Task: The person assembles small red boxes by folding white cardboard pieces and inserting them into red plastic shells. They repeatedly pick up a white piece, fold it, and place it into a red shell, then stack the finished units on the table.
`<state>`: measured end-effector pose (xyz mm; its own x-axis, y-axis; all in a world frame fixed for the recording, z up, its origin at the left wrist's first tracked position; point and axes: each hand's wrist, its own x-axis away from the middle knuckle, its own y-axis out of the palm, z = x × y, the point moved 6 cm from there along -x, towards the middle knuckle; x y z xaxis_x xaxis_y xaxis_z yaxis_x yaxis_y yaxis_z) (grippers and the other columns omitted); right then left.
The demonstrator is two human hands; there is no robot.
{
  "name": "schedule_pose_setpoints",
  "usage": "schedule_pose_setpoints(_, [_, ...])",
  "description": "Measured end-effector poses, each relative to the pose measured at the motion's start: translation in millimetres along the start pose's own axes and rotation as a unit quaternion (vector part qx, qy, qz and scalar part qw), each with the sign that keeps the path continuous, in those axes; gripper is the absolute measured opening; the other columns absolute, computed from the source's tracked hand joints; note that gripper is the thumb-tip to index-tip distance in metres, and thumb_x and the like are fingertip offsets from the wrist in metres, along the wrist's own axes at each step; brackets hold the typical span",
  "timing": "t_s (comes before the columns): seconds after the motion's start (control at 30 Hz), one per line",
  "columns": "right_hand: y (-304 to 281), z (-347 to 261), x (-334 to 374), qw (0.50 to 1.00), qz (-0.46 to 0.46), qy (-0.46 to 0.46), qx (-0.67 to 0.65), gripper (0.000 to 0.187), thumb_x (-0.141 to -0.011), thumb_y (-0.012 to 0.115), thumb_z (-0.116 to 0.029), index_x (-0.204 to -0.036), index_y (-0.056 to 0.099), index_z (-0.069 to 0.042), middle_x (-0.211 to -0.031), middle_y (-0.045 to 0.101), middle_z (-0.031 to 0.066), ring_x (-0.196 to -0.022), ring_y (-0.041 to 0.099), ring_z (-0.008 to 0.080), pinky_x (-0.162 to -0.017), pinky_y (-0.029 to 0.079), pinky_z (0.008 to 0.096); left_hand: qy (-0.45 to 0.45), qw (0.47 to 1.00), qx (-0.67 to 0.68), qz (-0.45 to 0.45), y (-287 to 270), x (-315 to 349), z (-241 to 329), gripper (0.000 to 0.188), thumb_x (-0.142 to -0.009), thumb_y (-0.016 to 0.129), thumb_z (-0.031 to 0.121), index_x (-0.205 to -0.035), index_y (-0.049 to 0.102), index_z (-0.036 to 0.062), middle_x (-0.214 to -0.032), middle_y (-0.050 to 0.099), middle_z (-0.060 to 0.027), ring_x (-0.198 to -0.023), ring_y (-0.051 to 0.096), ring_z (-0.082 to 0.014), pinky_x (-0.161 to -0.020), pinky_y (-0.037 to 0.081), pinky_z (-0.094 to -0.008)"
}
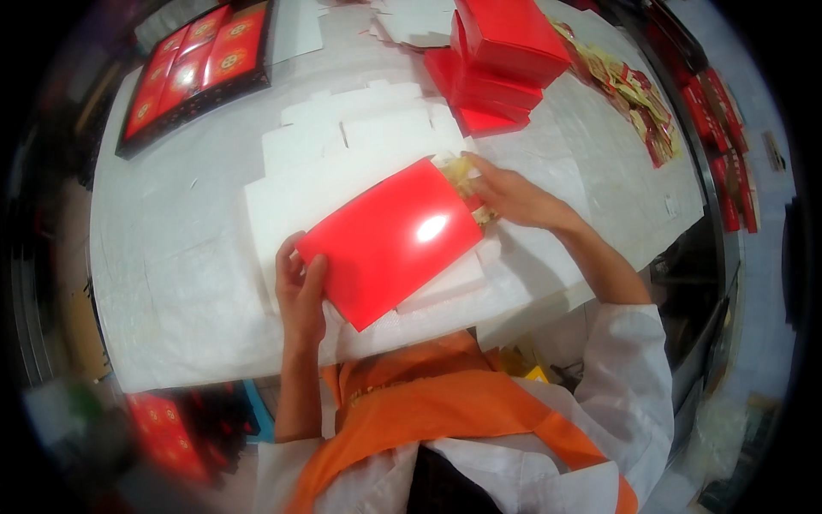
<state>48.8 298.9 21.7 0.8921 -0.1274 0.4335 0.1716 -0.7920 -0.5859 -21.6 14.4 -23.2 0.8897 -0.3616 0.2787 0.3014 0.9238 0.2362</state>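
Note:
A glossy red box is held tilted above the white-covered table, its right end open. My left hand grips its lower left end, thumb on the top face and fingers beneath. At the open end, my right hand is closed on a yellow and red packet, which sits partly inside the box. More of the packet's printed wrapping shows below the fingers. Flat white card blanks lie under and behind the box.
Red boxes are stacked behind my right hand. A row of yellow and red packets runs along the table's far right. At the far left stands a black-edged tray of patterned red boxes. More red packages lie beyond the right table edge.

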Motion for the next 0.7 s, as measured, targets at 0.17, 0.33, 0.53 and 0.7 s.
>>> schedule_pose_setpoints(0.17, [-0.8,-19.7,11.2,0.998,0.047,-0.04,-0.025,0.05,-0.09,0.035,-0.023,-0.134,0.021,-0.002,-0.102,0.056,0.0203,-0.095,0.054,0.0268,-0.084,0.039,0.0312,0.027,0.997,0.068,0.018,-10.0,3.3,-6.7,0.041,-0.084,0.053,0.011,-0.121,0.036,0.0065,-0.111,0.051,-0.0123,-0.097,0.052,-0.0184,-0.077,0.047,-0.0284])
schedule_pose_setpoints(0.33, [-2.0,-50.8,36.7,0.995,0.063,-0.043,-0.059,0.048,-0.091,0.036,-0.025,-0.132,0.026,-0.002,-0.107,0.055,0.0191,-0.099,0.054,0.0253,-0.086,0.039,0.0308,0.065,0.993,0.092,0.032,-8.6,10.6,-3.9,0.04,-0.085,0.052,0.01,-0.121,0.036,0.008,-0.11,0.05,-0.0101,-0.1,0.05,-0.0173,-0.08,0.046,-0.0292])
schedule_pose_setpoints(0.53, [-20.1,-73.0,67.5,0.967,0.18,-0.174,-0.046,0.045,-0.088,0.044,-0.018,-0.129,0.032,-0.002,-0.112,0.055,0.0151,-0.103,0.053,0.0218,-0.084,0.042,0.0321,0.099,0.982,0.152,0.057,-8.4,26.2,10.2,0.039,-0.084,0.052,0.009,-0.12,0.036,0.0079,-0.108,0.05,-0.0085,-0.097,0.051,-0.0159,-0.079,0.046,-0.0287])
schedule_pose_setpoints(0.7, [15.0,-71.5,81.1,0.895,0.325,-0.278,-0.126,0.042,-0.086,0.047,-0.007,-0.126,0.037,-0.002,-0.109,0.056,0.0111,-0.099,0.053,0.0192,-0.083,0.043,0.0299,0.102,0.969,0.179,0.139,0.8,59.1,-17.8,0.042,-0.081,0.05,0.002,-0.12,0.034,0.0062,-0.108,0.05,-0.0075,-0.094,0.052,-0.0166,-0.075,0.047,-0.0283])
